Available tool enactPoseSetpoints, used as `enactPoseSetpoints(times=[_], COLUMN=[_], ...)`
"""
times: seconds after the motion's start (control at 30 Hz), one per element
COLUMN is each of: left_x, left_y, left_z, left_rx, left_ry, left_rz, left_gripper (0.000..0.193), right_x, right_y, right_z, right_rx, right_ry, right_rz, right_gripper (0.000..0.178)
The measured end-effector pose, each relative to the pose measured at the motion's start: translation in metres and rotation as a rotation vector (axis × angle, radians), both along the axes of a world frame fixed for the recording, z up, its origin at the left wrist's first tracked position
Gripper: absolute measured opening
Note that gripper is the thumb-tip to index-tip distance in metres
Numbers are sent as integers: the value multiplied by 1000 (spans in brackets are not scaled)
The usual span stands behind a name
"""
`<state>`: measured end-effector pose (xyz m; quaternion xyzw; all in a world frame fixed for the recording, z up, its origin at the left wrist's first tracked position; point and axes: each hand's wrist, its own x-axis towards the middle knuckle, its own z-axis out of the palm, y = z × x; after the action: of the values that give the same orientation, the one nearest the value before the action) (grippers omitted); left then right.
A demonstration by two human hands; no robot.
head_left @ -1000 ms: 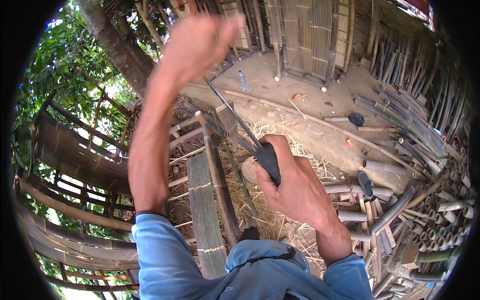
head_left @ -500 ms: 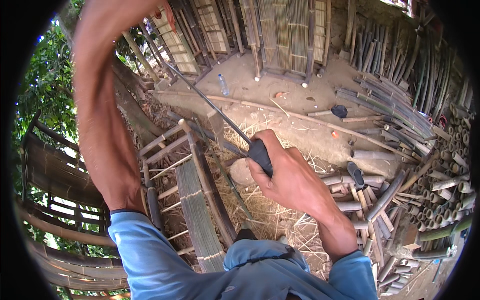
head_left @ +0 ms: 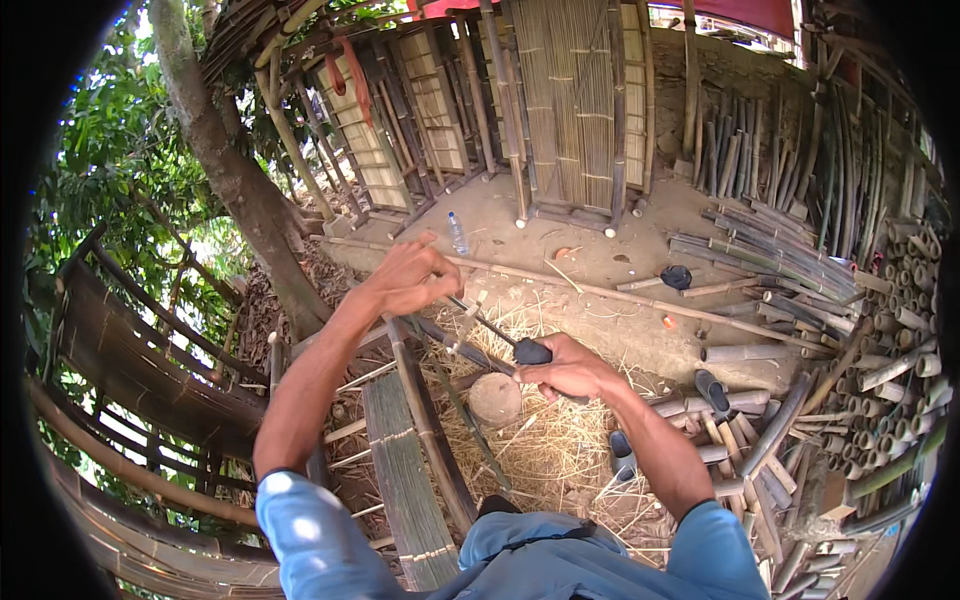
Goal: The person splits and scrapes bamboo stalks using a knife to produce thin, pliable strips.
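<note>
My right hand (head_left: 570, 370) is closed around the black grip of a long, thin, dark rod-like tool (head_left: 495, 331). The tool slants up and left toward my left hand (head_left: 408, 278), whose fingers are curled at its far part. That end is hidden behind the hand, so I cannot tell whether the fingers touch it. Just beneath the rod, a pale, short stick-like piece (head_left: 466, 322) shows. A round wooden block (head_left: 495, 400) lies below my right hand, among straw-coloured shavings (head_left: 540, 450). Left of it stands a bamboo frame with a dark slatted panel (head_left: 405, 470).
Bamboo poles (head_left: 770, 250) and cut tubes (head_left: 900, 350) pile up on the right. A long pole (head_left: 640, 295) crosses the ground ahead, near a plastic bottle (head_left: 458, 235). Two dark shoes (head_left: 622, 455) lie close on the right. Bamboo panels (head_left: 565, 110) lean at the back; a tree (head_left: 235, 170) rises left.
My left hand has come down from high at the upper left to the rod. My right hand has moved slightly right and down with the tool. The view has tilted up a little.
</note>
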<state>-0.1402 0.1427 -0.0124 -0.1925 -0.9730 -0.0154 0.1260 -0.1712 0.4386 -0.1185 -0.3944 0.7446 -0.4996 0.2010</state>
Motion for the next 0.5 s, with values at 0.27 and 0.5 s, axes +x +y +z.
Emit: enactPoseSetpoints(times=[0.27,0.5], left_x=[28,-18], left_y=[2,-37], left_z=[25,-30], left_rx=[-338,-629], left_ry=[-4,690], left_rz=[121,-72], left_gripper=[23,22], right_x=[-43,-110], right_y=[-10,-16], right_z=[7,11], right_rx=[130,129], right_ry=[280,1200], right_rz=[-116,-437], right_gripper=[22,17])
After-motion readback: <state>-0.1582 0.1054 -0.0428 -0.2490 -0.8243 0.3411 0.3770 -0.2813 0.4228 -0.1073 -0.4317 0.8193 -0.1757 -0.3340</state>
